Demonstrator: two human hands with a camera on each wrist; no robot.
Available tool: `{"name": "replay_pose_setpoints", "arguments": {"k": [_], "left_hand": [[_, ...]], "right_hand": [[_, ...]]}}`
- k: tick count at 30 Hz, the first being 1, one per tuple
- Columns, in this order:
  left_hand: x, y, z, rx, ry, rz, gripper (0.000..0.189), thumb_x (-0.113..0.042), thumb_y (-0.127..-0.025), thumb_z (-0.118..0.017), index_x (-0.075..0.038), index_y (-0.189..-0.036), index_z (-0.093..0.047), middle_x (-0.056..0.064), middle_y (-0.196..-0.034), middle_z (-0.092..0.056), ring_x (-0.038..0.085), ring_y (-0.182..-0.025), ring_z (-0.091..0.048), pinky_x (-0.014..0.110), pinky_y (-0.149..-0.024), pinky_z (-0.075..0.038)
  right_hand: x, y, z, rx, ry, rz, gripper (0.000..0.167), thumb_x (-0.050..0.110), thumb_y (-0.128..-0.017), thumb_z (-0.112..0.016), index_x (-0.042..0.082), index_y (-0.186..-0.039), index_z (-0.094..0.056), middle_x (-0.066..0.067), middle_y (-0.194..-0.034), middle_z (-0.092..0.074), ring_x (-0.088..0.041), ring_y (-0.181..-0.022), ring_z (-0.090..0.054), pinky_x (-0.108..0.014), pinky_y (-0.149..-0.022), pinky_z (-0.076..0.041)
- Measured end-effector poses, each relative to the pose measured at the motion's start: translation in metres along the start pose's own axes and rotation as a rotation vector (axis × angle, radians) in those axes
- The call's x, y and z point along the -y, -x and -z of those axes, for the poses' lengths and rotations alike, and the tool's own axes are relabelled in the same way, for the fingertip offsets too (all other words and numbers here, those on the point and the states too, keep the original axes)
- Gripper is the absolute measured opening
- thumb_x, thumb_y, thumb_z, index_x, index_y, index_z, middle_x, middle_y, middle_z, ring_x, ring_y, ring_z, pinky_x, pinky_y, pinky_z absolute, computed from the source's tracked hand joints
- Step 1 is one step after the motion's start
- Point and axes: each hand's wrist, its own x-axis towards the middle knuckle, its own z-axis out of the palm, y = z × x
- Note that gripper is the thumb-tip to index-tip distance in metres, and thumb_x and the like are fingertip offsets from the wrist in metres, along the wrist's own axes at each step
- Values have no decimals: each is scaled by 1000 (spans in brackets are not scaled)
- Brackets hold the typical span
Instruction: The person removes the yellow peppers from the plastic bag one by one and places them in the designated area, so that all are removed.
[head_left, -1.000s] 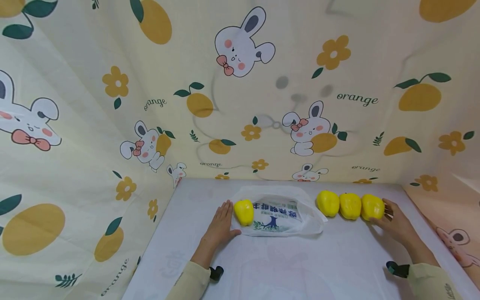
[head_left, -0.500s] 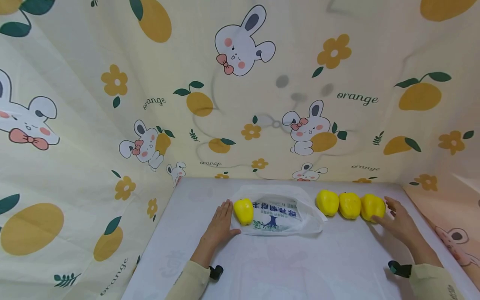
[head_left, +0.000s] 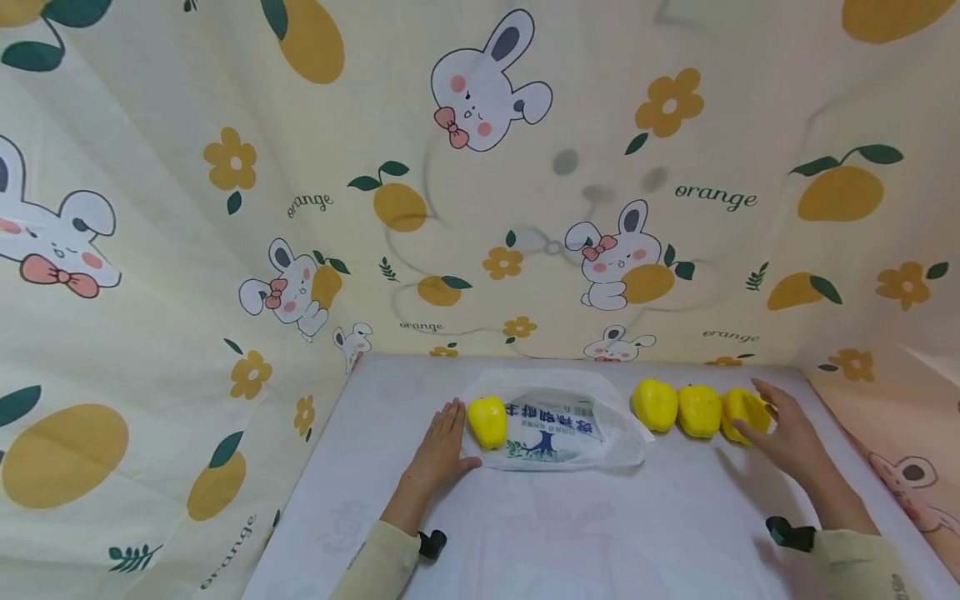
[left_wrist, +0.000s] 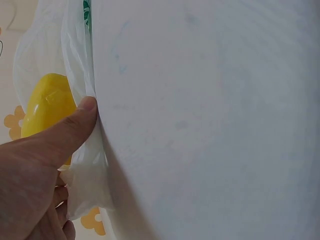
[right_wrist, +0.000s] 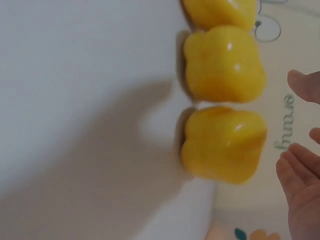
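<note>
A white plastic bag with blue print lies flat on the table, and a yellow bell pepper is at its left end; I cannot tell if it is inside. My left hand rests at that end, fingers straight and thumb touching the bag's near edge, as the left wrist view shows. Right of the bag, three yellow bell peppers form a row: the left one, the middle one and the right one. My right hand hovers with spread fingers above the right one, apart from it in the right wrist view.
The white table ends at the back against a cream curtain printed with rabbits and oranges. The curtain also hangs along the left and right sides. Black wrist cameras sit at both sleeves.
My right hand has come away from the rightmost pepper, then lifted and shifted slightly left over it. The peppers, the bag and my left hand stay where they were.
</note>
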Motion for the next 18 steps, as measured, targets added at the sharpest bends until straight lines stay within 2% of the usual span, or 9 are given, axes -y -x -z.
{"name": "replay_pose_setpoints", "arguments": {"k": [10,18], "left_hand": [[0,0,-1,-6,-15,3,110,-49,-97,-79,-2,-172,-13,16,-180,-10,31,-166,-13,47,-135,-12],[0,0,0,-6,-20,2,109,-49,-97,-78,-1,-171,-14,16,-180,-10,31,-166,-13,46,-135,-12]], "right_hand": [[36,2,-18,0,-49,87,92,21,-100,-80,-5,-167,-21,-45,-159,-27,-67,-140,-33,-79,-107,-40],[69,5,-35,27,-59,150,93,13,-96,-82,1,-168,-24,-39,-162,-30,-63,-141,-35,-78,-109,-40]]}}
